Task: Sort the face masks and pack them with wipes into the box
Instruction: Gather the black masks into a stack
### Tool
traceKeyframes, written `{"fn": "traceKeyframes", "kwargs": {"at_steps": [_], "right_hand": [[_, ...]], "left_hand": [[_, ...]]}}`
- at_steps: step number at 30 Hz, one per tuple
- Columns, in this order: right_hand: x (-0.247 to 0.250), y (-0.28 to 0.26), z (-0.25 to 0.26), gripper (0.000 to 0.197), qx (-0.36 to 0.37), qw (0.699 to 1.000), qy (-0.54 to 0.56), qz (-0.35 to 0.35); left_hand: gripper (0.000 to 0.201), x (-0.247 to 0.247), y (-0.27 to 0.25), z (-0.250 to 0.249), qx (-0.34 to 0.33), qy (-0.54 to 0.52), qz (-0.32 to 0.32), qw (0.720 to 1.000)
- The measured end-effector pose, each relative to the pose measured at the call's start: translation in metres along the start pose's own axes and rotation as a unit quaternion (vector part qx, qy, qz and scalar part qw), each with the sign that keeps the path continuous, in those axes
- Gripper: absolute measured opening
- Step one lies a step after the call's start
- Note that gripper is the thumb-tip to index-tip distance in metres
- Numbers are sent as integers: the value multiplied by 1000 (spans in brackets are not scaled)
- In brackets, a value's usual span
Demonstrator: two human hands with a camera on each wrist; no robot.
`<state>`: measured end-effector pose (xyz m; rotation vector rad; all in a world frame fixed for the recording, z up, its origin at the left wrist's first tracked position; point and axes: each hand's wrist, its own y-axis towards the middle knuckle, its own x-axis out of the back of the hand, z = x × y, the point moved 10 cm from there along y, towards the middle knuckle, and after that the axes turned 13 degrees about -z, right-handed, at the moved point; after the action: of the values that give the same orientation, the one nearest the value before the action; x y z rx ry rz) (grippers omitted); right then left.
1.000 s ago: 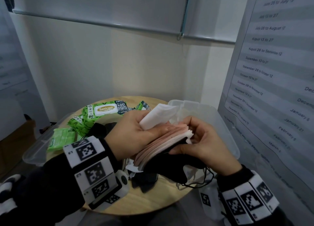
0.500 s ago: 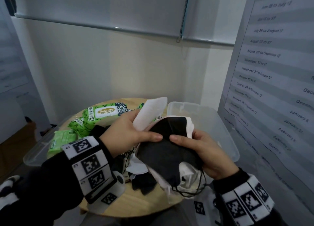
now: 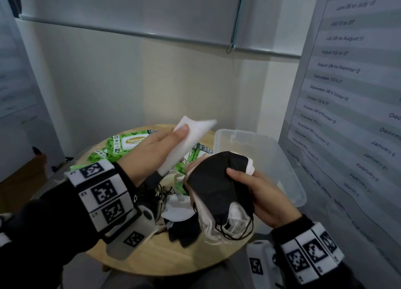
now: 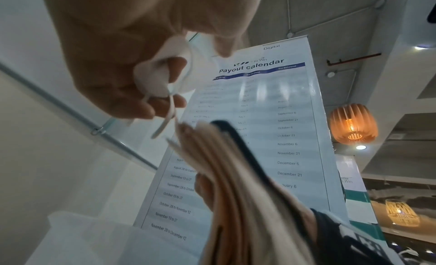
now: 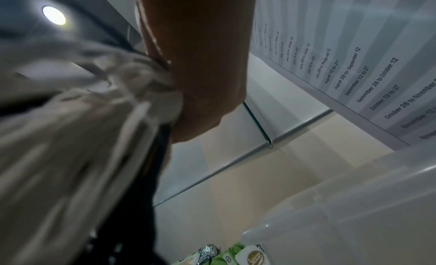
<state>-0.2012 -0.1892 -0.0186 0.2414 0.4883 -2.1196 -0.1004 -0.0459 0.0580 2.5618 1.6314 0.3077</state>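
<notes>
My left hand [image 3: 156, 147] pinches a single folded white mask [image 3: 191, 136] and holds it up over the wipes; the left wrist view shows that white mask [image 4: 153, 76] gripped in the curled fingers with its ear loop hanging. My right hand [image 3: 256, 191] grips a stack of masks [image 3: 217, 184] with a black one on top, pink and white ones beneath, loops dangling. The same stack [image 4: 224, 166] shows its pink edges in the left wrist view. A clear plastic box [image 3: 282, 162] stands just right of the hands. Green wipe packs [image 3: 125, 143] lie at the table's back.
Loose black and white masks [image 3: 180, 221] lie on the round wooden table [image 3: 165, 260] under my hands. A clear box lid [image 3: 54, 175] sits at the left edge. A payout calendar banner [image 3: 347, 93] hangs close on the right, a wall behind.
My left hand has pulled the white mask off the stack and lifted it up and away to the left. My right hand turned the stack so the black mask faces up.
</notes>
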Motion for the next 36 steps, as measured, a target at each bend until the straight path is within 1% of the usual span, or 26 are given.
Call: {"fn": "traceKeyframes", "kwargs": {"at_steps": [1, 2, 3, 5, 6, 8, 9, 11, 12, 13, 14, 15, 16, 17, 18, 19, 20, 22, 24, 26, 27, 28, 30, 32, 33, 36], "right_hand": [[3, 3, -1, 33, 0, 1000, 0, -11], [7, 5, -2, 29, 0, 1000, -2, -25], [12, 8, -3, 25, 3, 999, -6, -40], [22, 13, -2, 21, 11, 997, -14, -76], [28, 14, -1, 20, 16, 995, -16, -93], [36, 16, 2, 19, 23, 993, -16, -119], [37, 16, 4, 18, 26, 992, -16, -123], [31, 13, 4, 18, 28, 994, -15, -109], [25, 12, 2, 18, 24, 995, -15, -96], [19, 10, -1, 19, 21, 996, -16, -83], [12, 9, -3, 19, 21, 997, -15, -69], [7, 8, -5, 21, 27, 998, -15, -57], [1, 7, -6, 21, 36, 998, -14, -44], [-3, 6, -5, 21, 46, 998, -14, -36], [-5, 6, -4, 21, 54, 998, -19, -32], [-4, 6, -2, 20, 63, 997, -28, -34], [-1, 7, -1, 19, 69, 996, -32, -41], [6, 8, 2, 19, 77, 995, -27, -51], [10, 9, 4, 19, 81, 995, -20, -51], [10, 8, 5, 20, 87, 995, -12, -40], [8, 8, 6, 25, 92, 995, -9, -31], [6, 7, 6, 32, 94, 995, -7, -23], [3, 7, 6, 38, 95, 995, 0, -13], [0, 8, 6, 36, 95, 995, 10, -9], [-1, 8, 5, 36, 95, 995, 14, -7], [-1, 8, 5, 32, 92, 996, 14, -3]], "left_hand": [[27, -1, 0, -5, -11, -7, 4, 1000], [17, -1, 0, -10, -18, -14, 10, 1000], [15, -1, -1, -14, -27, -18, 17, 999], [28, 5, 2, -23, -62, -5, 14, 998], [33, 9, 4, -26, -77, 10, 2, 997], [33, 19, 9, -29, -109, 49, -43, 992], [32, 24, 11, -32, -134, 79, -78, 985], [30, 30, 10, -39, -186, 147, -152, 960], [30, 28, 7, -41, -212, 167, -171, 948], [30, 20, 3, -41, -241, 178, -170, 939], [30, 8, -2, -39, -274, 189, -146, 932], [30, -9, -8, -33, -301, 202, -100, 927], [35, -28, -14, -24, -317, 225, -38, 921], [43, -45, -21, -12, -324, 257, 19, 910], [50, -57, -26, -2, -321, 288, 60, 900], [57, -62, -29, 5, -311, 308, 82, 895], [62, -62, -29, 6, -298, 308, 87, 899], [64, -53, -27, -2, -273, 257, 73, 924], [60, -43, -21, -11, -249, 206, 55, 945], [51, -31, -12, -13, -230, 191, 20, 954], [48, -27, -11, -14, -226, 186, 6, 956], [45, -26, -11, -16, -229, 180, 2, 957], [34, -34, -16, -19, -250, 182, 28, 951], [27, -46, -22, -16, -270, 209, 67, 938], [26, -50, -24, -13, -281, 233, 75, 928], [19, -57, -27, -8, -305, 277, 77, 908]]}}
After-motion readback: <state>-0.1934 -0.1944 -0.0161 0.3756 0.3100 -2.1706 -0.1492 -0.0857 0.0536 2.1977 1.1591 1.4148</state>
